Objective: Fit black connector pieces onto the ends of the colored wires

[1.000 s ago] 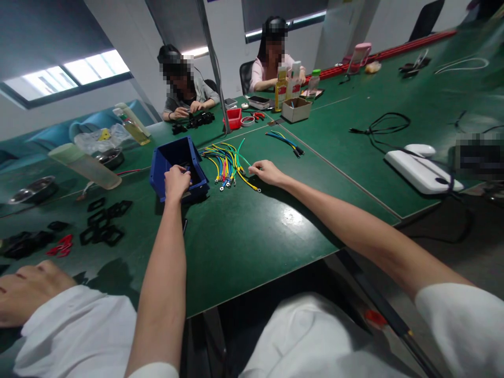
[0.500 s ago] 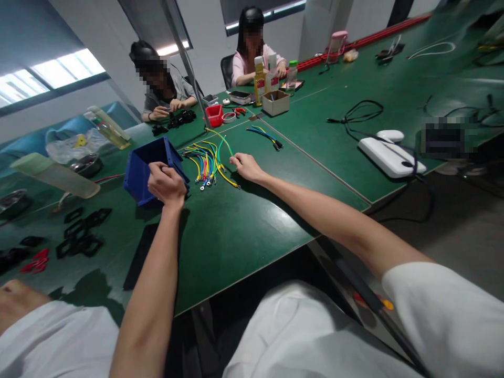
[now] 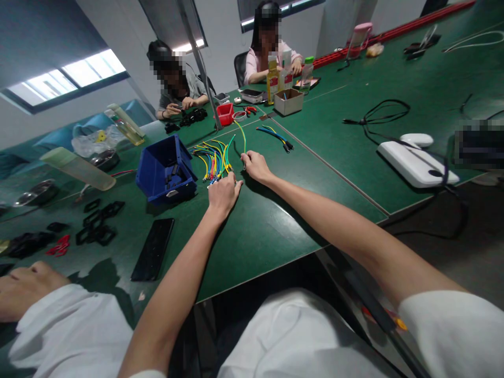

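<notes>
My right hand (image 3: pixel 256 167) is closed in a pinch on a yellow-green wire (image 3: pixel 243 135), whose free length rises away from me. Beside it my left hand (image 3: pixel 223 195) is closed, back of the hand up and fingers curled, at the near ends of a bundle of colored wires (image 3: pixel 212 155). Whatever those fingers hold is hidden. The bundle has yellow, green, blue and red wires, some with ring terminals. To the left stands a blue bin (image 3: pixel 157 176) with small black pieces (image 3: pixel 175 176) inside. Several wires with black ends (image 3: pixel 275 139) lie farther right.
A black phone (image 3: pixel 153 249) lies left of my forearm, near black frames (image 3: pixel 98 223) and red clips (image 3: pixel 59 245). Another person's hand (image 3: pixel 29 289) rests at lower left. Farther back are a cardboard box (image 3: pixel 289 102), a red tray (image 3: pixel 225 113), and two seated people. A white device (image 3: pixel 413 163) lies right.
My left hand has moved right, from over the blue bin to the near ends of the wire bundle. My right hand still holds the yellow-green wire. The view has shifted slightly.
</notes>
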A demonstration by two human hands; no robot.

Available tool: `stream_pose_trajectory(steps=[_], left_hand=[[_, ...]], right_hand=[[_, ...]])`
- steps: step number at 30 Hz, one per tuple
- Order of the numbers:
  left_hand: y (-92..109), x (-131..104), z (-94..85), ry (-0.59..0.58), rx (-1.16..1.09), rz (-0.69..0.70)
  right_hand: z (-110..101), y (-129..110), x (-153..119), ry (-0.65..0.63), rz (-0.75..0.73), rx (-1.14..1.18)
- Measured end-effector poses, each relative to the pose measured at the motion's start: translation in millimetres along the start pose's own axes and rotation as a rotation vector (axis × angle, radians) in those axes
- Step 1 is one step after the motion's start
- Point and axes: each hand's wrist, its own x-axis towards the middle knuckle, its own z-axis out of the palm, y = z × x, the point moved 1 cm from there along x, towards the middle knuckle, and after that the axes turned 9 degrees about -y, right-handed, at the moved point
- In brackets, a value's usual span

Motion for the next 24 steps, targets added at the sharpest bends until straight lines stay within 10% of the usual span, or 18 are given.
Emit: stream_pose_trajectory(steps=[6, 14, 24], left_hand=[[-22.8, 7.0, 4.2, 0.103, -0.044, -0.174], [-102.3, 5.4, 2.5, 0.571, -0.262, -0.423], [-129.7, 2.3, 10.9, 0.427, -0.256, -0.583]], right_hand=[[1.8, -3.1, -1.5, -0.056, -0.038, -0.069], [5.3, -2.5, -2.1, -0.031, -0.022, -0.147], [6.9, -0.7, -3.3, -0.029, -0.035, -0.083]])
